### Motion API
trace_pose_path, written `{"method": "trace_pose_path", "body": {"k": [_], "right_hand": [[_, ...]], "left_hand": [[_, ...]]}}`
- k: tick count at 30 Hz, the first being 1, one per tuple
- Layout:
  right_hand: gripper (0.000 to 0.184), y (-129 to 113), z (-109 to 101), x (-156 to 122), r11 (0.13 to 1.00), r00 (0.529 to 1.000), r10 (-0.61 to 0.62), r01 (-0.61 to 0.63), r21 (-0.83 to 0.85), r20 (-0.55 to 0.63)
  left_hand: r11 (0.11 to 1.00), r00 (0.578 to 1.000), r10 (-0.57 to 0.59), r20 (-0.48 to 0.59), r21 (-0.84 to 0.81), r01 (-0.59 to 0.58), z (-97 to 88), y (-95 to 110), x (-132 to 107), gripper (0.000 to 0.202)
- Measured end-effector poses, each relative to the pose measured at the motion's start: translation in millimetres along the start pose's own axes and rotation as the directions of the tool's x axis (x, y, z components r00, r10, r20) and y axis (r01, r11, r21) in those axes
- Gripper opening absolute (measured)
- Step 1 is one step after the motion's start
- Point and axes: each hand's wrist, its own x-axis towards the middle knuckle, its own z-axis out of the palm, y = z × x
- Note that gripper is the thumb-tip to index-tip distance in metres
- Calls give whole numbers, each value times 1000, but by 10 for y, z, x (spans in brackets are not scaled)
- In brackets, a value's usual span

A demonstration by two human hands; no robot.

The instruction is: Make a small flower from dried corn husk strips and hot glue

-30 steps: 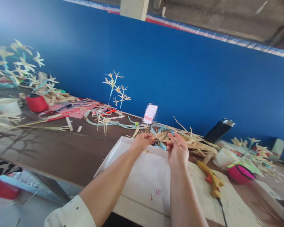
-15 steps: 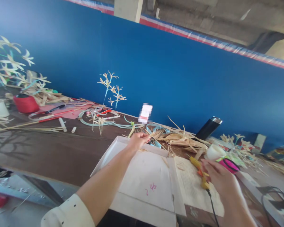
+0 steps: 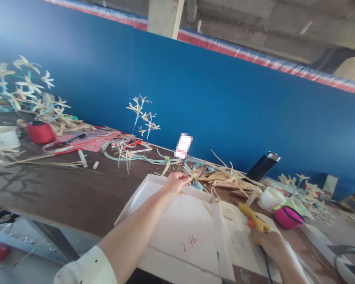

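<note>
My right hand (image 3: 268, 240) is wrapped round the handle of a yellow hot glue gun (image 3: 251, 216), whose nozzle points up and left over a printed sheet (image 3: 235, 227). Its cord runs down beneath the hand. Over the far edge of a white cardboard box lid (image 3: 192, 228) with pink writing, my left hand (image 3: 176, 182) is closed in a pinch; whatever lies between the fingertips is too small to make out. Just beyond that hand lie dried husk strips (image 3: 225, 179) and light blue ribbon (image 3: 197, 185).
A black flask (image 3: 262, 167) leans by the blue wall panel (image 3: 225, 98). To the right are a white tape roll (image 3: 271, 198) and a pink pouch (image 3: 288, 217). Husk flowers (image 3: 26, 83), a red pouch (image 3: 40, 132) and tubing (image 3: 115, 156) occupy the left side.
My right hand has moved from beside the glue gun to its handle and closed round it. The gun has turned slightly. My left hand keeps its pinch over the box lid.
</note>
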Motion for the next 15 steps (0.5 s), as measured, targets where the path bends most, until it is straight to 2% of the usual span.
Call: {"method": "trace_pose_path", "body": {"k": [2,4,6,7,9,11,12,15], "right_hand": [[44,-42,-30,-73,999,998,50,-50,-14,23],[44,-77,-64,-198,998,999,32,-29,63,-37],[41,-117,-107,-343,980,996,30,-12,201,-87],[35,-143,-136,-409,945,993,39,0,328,-114],[28,-210,-210,-508,769,989,91,4,639,-116],[39,-294,-299,-556,556,995,79,0,831,-53],[43,-340,-344,-563,494,999,42,6,869,-31],[48,-500,-441,-563,445,1000,25,-16,895,5]], "left_hand": [[1000,1000,-9,4,-22,9,8,19,-14,18],[999,1000,-17,8,-43,17,15,29,-25,18],[999,1000,-15,9,-49,16,19,28,-25,18],[999,1000,-12,6,-47,12,20,23,-21,18],[999,1000,-17,3,-49,17,19,12,-7,17],[997,1000,-31,3,-68,31,16,-1,10,15],[996,999,-34,-2,-84,34,13,-6,17,14],[991,1000,-20,-13,-135,18,4,-11,25,15]]}}
